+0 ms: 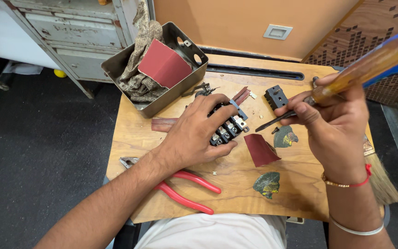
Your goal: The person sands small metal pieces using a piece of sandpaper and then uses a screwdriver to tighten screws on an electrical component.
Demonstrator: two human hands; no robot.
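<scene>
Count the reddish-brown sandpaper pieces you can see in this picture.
4: one large sheet in the grey metal box, one folded piece by the screwdriver tip, two strips near the left hand. Others may be hidden.

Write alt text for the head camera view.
A person's left hand steadies a black electrical switch block on a wooden board while the right hand holds a wooden-handled screwdriver angled toward it. Red-handled pliers, sandpaper pieces and a metal box of rags lie around.

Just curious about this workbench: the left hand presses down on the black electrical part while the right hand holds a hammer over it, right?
Not quite. The head view shows the right hand holding a wooden-handled screwdriver, not a hammer. The left hand does rest on the black electrical part.
</scene>
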